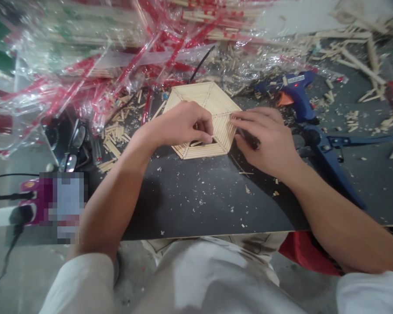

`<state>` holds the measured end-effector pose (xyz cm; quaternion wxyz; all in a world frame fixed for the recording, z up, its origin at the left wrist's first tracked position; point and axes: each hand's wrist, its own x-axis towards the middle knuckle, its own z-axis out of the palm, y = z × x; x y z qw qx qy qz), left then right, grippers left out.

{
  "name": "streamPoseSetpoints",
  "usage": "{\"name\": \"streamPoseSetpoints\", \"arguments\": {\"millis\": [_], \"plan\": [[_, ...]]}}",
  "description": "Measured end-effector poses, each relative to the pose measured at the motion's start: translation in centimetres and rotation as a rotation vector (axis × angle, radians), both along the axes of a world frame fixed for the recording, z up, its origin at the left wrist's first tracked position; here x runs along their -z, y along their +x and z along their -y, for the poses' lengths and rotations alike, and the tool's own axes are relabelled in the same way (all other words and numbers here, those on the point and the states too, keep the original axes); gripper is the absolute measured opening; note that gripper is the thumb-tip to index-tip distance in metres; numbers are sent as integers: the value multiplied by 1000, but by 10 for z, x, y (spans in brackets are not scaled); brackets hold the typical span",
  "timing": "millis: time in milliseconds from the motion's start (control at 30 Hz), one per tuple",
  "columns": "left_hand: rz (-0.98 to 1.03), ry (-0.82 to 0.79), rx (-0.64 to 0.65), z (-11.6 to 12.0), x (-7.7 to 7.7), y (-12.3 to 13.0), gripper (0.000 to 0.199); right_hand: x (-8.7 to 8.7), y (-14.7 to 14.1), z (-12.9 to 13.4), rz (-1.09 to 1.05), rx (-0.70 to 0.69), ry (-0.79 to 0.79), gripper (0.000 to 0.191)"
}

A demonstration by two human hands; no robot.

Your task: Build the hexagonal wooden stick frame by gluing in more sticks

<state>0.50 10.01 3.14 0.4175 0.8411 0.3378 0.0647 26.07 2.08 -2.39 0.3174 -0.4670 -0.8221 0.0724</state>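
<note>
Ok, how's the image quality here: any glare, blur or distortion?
Head view: sharp around both hands on the hexagonal stick panel; glare on the clear plastic wrappers at top; wide-angle bending softens the corners; a pixelated block masks something at lower left.

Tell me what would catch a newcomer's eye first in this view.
At the centre of the dark board lies a hexagonal panel of thin wooden sticks, with the left hand resting on it and the right hand pressing at its right edge. To the right sits a blue glue gun, and behind, at the top left, a heap of clear and red plastic wrappers.
</note>
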Motion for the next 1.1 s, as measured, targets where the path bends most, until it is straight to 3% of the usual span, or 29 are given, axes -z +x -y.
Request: {"name": "streamPoseSetpoints", "arguments": {"millis": [1100], "plan": [[-24,27,30,3,-1,3,8,-1,2,1,-6,14,-92,38]]}}
